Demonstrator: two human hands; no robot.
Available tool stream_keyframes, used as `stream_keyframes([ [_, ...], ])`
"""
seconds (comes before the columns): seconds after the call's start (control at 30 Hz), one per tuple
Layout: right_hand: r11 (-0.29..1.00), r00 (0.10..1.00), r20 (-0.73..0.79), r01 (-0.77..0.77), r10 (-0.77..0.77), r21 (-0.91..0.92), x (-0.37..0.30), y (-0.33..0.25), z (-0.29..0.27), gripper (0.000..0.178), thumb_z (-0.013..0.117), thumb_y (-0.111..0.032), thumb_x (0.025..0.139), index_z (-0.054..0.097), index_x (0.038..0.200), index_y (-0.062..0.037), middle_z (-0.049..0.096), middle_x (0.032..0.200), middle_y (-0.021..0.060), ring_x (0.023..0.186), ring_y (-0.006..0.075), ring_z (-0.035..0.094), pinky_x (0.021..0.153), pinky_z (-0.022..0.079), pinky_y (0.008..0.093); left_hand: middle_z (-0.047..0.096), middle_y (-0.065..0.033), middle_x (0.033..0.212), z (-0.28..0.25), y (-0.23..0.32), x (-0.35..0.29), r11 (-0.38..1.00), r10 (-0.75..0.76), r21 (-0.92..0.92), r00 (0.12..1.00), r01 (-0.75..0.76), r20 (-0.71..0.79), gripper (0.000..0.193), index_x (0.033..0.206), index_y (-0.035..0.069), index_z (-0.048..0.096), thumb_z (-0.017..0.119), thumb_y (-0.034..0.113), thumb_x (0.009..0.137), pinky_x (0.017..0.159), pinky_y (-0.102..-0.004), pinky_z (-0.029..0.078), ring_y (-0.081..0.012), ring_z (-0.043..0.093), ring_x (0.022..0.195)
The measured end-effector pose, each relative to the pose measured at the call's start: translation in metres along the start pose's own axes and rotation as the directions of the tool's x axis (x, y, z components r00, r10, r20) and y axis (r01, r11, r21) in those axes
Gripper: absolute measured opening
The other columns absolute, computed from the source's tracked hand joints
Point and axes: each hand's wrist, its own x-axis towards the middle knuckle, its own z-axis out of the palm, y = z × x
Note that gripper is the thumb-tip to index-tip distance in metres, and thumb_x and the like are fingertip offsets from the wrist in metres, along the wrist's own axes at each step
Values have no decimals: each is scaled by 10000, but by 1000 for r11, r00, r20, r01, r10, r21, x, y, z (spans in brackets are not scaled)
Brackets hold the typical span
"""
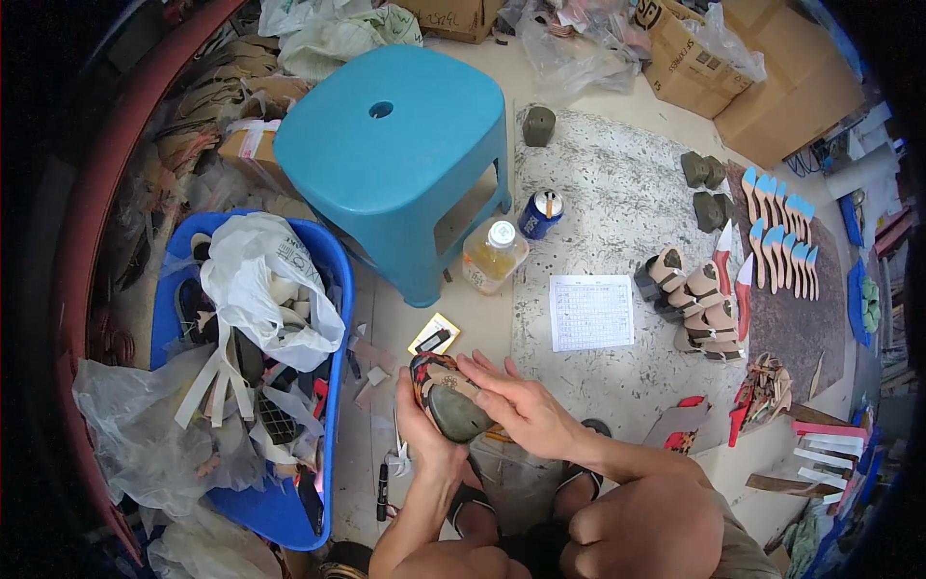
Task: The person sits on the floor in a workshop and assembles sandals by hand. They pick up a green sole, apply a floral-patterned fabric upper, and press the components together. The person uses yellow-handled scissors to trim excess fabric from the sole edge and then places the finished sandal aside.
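Note:
Between my two hands is a small shoe upper, with a smooth olive-green end, a tan band and a dark edge patterned in red. My left hand cups it from the left and from below. From the right, my right hand grips its side, with the thumb across the tan band and the fingers along the far edge. What lies under the shoe upper is hidden. Just beyond it a small yellow and white box rests on the floor, with a black object on top.
A blue stool stands ahead, beside a bottle and a can. The blue bin at left holds scraps and plastic bags. To the right lie a printed sheet, tan shoe uppers and blue-tipped insole strips.

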Motion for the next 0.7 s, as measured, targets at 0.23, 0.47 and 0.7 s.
stream_keyframes([
  [0.23,991,994,-73,91,-84,95,-2,10,8,479,408,-173,1038,349,1500,-60,398,1522,146,1467,289,257,1200,99,485,671,-77,1077,-4,1,5,992,-62,-114,996,54,-63,418,1110,79,617,419,429,996,889,-380,504,-232,640,1002],
  [0.47,983,999,-21,35,-32,182,0,12,4,469,460,-196,1029,397,1473,-57,440,1500,122,1459,250,280,1203,99,470,668,-65,1041,-7,0,4,996,41,-73,998,-45,-57,376,1084,82,612,383,370,1011,866,-365,512,-206,643,973],
  [0.7,988,999,31,35,-40,152,-2,9,-10,409,500,-174,1011,497,1385,-7,480,1469,107,1412,230,376,1192,153,512,673,-70,967,2,9,-1,999,10,-39,999,-11,-40,369,1045,68,618,377,345,1014,811,-344,529,-200,656,887],
])
